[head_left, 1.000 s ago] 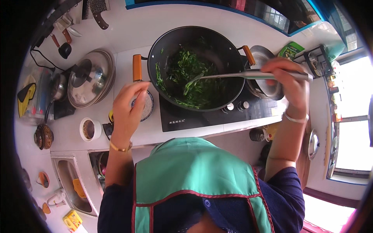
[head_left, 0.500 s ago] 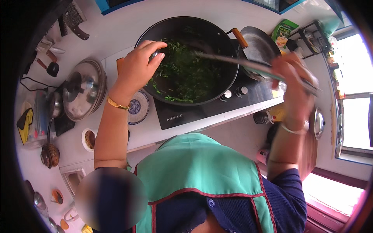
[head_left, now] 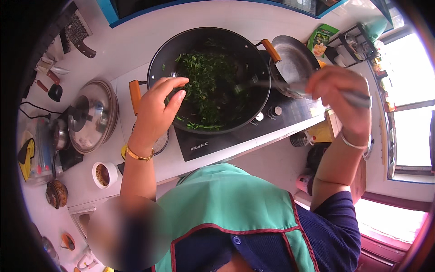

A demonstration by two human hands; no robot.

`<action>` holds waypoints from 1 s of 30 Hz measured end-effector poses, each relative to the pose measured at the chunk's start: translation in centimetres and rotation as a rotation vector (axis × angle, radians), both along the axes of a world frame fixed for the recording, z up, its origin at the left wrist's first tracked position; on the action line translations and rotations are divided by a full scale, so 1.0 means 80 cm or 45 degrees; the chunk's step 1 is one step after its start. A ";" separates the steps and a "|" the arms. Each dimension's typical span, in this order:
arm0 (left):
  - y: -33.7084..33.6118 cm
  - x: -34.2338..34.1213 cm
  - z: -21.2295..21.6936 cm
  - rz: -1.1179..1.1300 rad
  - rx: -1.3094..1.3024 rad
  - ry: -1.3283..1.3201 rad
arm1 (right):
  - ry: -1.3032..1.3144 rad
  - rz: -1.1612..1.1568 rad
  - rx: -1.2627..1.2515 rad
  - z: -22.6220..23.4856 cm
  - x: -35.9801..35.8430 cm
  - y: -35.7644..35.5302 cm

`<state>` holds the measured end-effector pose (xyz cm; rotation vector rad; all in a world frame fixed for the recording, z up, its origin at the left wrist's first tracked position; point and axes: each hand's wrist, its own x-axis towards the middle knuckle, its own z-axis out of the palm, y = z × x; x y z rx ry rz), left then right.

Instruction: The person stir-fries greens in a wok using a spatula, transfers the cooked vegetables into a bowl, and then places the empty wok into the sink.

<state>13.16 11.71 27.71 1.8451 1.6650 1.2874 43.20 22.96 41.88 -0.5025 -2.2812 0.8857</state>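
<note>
Greens (head_left: pixel 199 75) lie inside the wok (head_left: pixel 248 63), right of which the right hand (head_left: pixel 342 93) clenches a utensil (head_left: pixel 295 87) while the left hand (head_left: pixel 156 109), fingers parted, overhangs the wok's left rim, where hard stirring could splash it.

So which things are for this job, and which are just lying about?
Being used:
- black wok
- chopped greens
- long utensil in the right hand

Seemingly just lying about:
- second pan
- big metal lid
- white cup
- green packet
</note>
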 end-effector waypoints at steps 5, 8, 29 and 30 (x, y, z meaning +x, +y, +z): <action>0.006 0.013 -0.009 -0.055 -0.007 -0.005 | -0.084 0.018 0.226 -0.065 -0.063 0.012; -0.005 0.013 0.001 -0.043 -0.041 -0.043 | 0.043 -0.363 -0.174 -0.049 -0.089 0.031; -0.042 0.003 -0.017 0.012 -0.063 -0.096 | -0.270 -0.287 -0.263 -0.032 -0.107 0.075; -0.046 -0.002 -0.013 0.025 -0.048 -0.080 | -0.304 -0.279 -0.303 -0.017 -0.119 0.057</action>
